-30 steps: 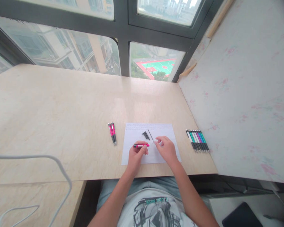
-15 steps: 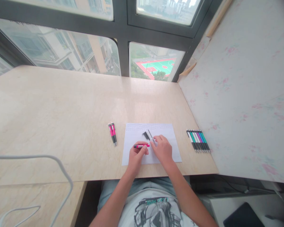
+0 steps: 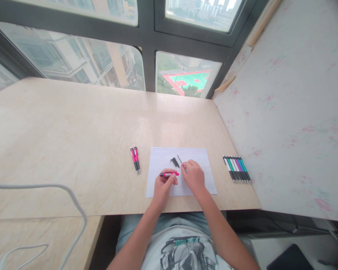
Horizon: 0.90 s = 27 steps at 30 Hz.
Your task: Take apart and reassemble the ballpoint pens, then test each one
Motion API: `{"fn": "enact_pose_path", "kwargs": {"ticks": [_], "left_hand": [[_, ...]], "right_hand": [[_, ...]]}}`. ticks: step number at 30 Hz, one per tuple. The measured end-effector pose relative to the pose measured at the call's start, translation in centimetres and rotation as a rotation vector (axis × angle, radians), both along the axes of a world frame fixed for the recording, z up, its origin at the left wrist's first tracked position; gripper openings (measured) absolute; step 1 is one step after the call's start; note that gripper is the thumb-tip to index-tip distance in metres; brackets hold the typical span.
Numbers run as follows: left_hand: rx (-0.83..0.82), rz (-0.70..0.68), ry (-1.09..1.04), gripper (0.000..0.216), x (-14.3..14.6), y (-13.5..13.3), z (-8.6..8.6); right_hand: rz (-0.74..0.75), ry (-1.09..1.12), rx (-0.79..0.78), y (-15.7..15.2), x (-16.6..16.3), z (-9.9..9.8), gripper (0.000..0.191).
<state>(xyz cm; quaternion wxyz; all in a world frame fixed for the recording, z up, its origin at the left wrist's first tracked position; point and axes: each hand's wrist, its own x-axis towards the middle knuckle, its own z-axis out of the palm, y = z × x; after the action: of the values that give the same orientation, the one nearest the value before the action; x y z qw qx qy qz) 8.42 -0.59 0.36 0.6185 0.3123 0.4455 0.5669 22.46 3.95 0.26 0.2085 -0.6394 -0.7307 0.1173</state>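
Observation:
My left hand (image 3: 163, 183) is closed round a pink pen barrel (image 3: 169, 174), held level above a sheet of paper (image 3: 157, 187) with lines of writing along its top. To its right, my right hand (image 3: 193, 175) has thumb and forefinger together on the near end of a thin dark pen refill (image 3: 179, 159). The refill's far end points up and left over the paper. Just left of it lie black pen parts (image 3: 174, 162), too small to tell apart fully. Fingers hide the refill's lower end.
Two pink pens (image 3: 135, 160) lie side by side left of the paper. A row of several pens (image 3: 237, 169) in white, green, purple and blue lies near the right wall (image 3: 293, 112). A grey cable (image 3: 73, 197) curves over the desk (image 3: 81, 131) at left. Windows stand behind.
My right thumb and forefinger have closed on the refill's near end. My left hand keeps the pink barrel almost in place. The view has shifted slightly.

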Motion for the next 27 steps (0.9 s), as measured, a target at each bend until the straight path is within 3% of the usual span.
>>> {"fn": "enact_pose_path", "kwargs": {"ticks": [7, 12, 19, 22, 27], "left_hand": [[-0.011, 0.008, -0.004, 0.022, 0.0, 0.0, 0.0], [-0.012, 0.000, 0.000, 0.023, -0.1, 0.0, 0.1], [0.009, 0.019, 0.006, 0.024, 0.1, -0.3, 0.4], [0.026, -0.025, 0.160, 0.021, -0.1, -0.5, 1.6], [0.191, -0.112, 0.516, 0.008, -0.6, -0.6, 4.0]], "right_hand": [[-0.104, 0.215, -0.027, 1.2, 0.8, -0.3, 0.017], [-0.202, 0.585, -0.137, 1.0, 2.0, 0.4, 0.027], [-0.108, 1.196, -0.615, -3.1, 0.3, 2.1, 0.031], [-0.130, 1.386, -0.713, -4.2, -0.9, 2.3, 0.029], [-0.159, 1.570, -0.796, -4.4, -1.2, 2.3, 0.026]]}}
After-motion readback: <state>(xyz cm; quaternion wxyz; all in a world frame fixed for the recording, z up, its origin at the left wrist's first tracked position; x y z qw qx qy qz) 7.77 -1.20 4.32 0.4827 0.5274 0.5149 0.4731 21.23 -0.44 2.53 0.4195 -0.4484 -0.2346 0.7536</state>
